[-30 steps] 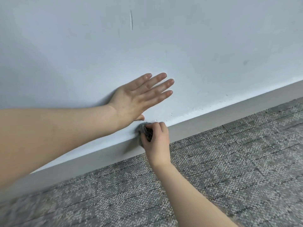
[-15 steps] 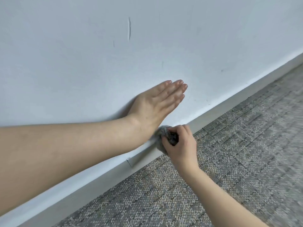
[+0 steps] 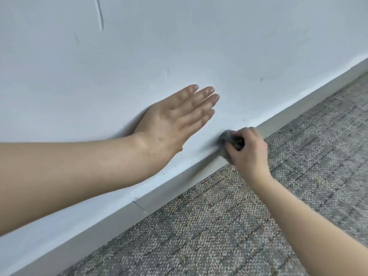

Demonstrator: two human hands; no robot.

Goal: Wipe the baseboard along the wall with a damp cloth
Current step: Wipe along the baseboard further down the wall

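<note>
A grey baseboard [image 3: 294, 105] runs diagonally from lower left to upper right along the foot of the white wall [image 3: 179, 46]. My right hand [image 3: 250, 150] grips a balled-up grey cloth [image 3: 225, 139] and presses it against the baseboard's top edge. The fingers cover most of the cloth. My left hand [image 3: 175, 120] lies flat on the wall, fingers straight and together, just left of and above the cloth.
Grey patterned carpet [image 3: 258, 216] covers the floor below the baseboard. A joint in the baseboard [image 3: 138, 204] shows at lower left. The wall carries a long scratch [image 3: 100, 16] and small dark specks near its foot.
My right hand has slid the cloth to the right along the baseboard, away from my left hand. The view has shifted and the baseboard now looks steeper.
</note>
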